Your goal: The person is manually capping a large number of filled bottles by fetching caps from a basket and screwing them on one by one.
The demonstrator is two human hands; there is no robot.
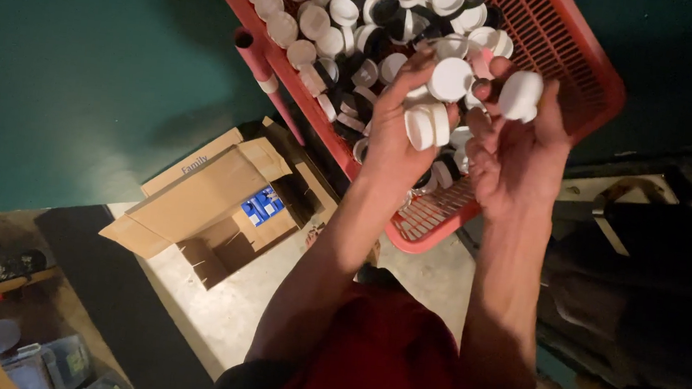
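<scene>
A dark green wall [83, 55] fills the upper left of the head view, and below it lies a pale concrete floor [236, 310]. Against the wall rests a large red plastic basket with slotted mesh sides [576, 48], tilted across the top of the picture and heaped with small round white and black plastic caps [328, 18]. Beside the basket's lower left edge an open brown cardboard box [212, 199] sits on the floor with its flaps spread wide; a small blue packet [262, 205] shows inside it. A pinkish-red tube [259, 66] slants along the basket's left side, just touching its rim. The person's red garment [382, 356] shows at the bottom centre, with both bare forearms reaching up over the basket's near corner. The left hand [397, 132] is curled around several round white plastic caps [427, 125], one seen on its edge low in the fingers and another, face-on, pinched at the fingertips above. The right hand [516, 155] is just beside it, the two nearly touching, fingers bent and holding one white dome-shaped plastic cap [521, 95] at the fingertips. Both hands hover above the heap of caps at the basket's lower end, with the held caps over the pile rather than in it.
</scene>
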